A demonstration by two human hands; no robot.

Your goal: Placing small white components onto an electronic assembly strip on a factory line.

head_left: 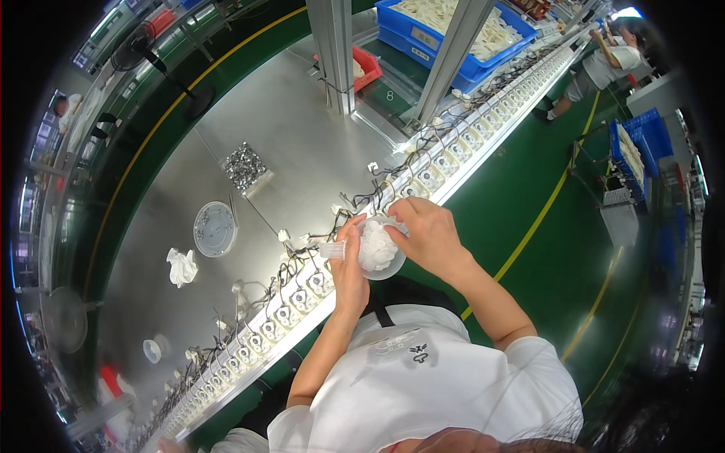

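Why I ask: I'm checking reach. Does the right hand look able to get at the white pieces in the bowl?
Likely yes: the bowl is open above the white pieces, with the right hand at its rim.

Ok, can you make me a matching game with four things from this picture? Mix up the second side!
Things:
1. round tub
2. blue bin
3. pile of small pieces
4. crumpled thing

Matches:
A. shiny and silver
B. held in the person's left hand
C. white, lying on the metal table
D. filled with long, pale pieces

Right pairs: 1-B, 2-D, 3-A, 4-C.
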